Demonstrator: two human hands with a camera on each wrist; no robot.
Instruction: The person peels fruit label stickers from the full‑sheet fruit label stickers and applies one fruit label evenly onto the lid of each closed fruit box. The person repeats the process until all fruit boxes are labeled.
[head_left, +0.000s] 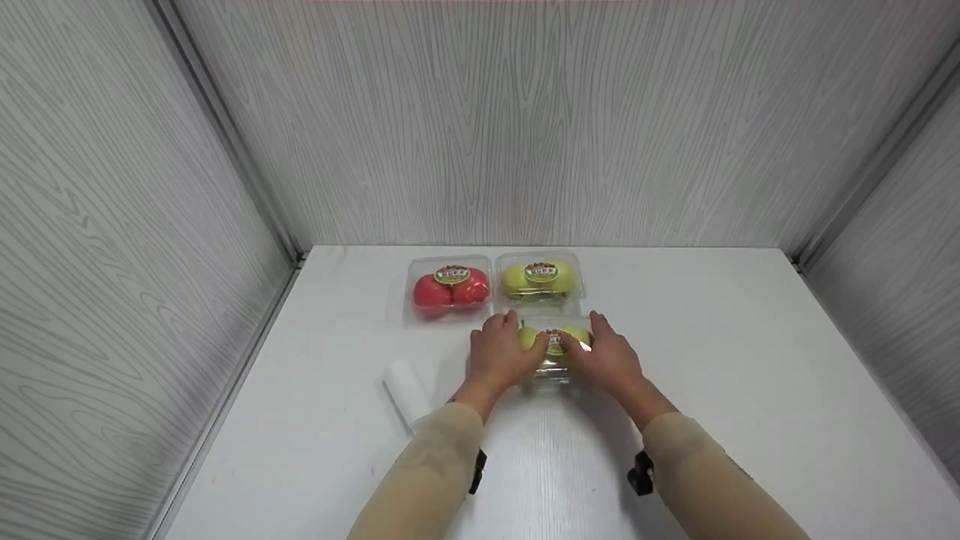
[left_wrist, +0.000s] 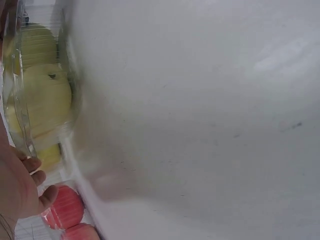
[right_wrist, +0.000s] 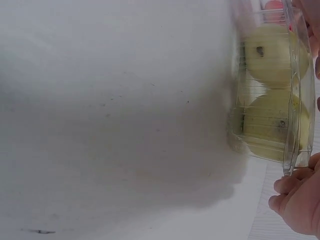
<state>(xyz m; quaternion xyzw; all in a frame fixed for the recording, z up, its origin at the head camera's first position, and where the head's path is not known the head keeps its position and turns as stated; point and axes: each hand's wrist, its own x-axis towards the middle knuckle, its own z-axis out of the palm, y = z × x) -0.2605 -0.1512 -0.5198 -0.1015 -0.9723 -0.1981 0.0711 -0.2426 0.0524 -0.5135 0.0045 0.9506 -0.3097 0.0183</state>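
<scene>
Both hands hold a clear plastic fruit box (head_left: 553, 367) with yellow-green pears in it, one hand at each side. My left hand (head_left: 506, 352) has its thumb over the lid beside the round label, fingers along the left side. On the opposite side, my right hand (head_left: 606, 361) mirrors it, thumb near the label. Through the clear wall in the left wrist view a pale pear (left_wrist: 47, 97) shows. In the right wrist view, fingertips (right_wrist: 285, 185) lie under the lid's rim, and two pears (right_wrist: 270, 122) sit side by side. The box is close over the white table.
Behind stand a clear box with red fruit (head_left: 451, 289) and, to its right, another box with yellow-green fruit (head_left: 540, 277). A white roll (head_left: 407, 390) lies left of the left forearm. Grey wood-grain panels (head_left: 480, 127) enclose the white table (head_left: 750, 390) at the back and sides.
</scene>
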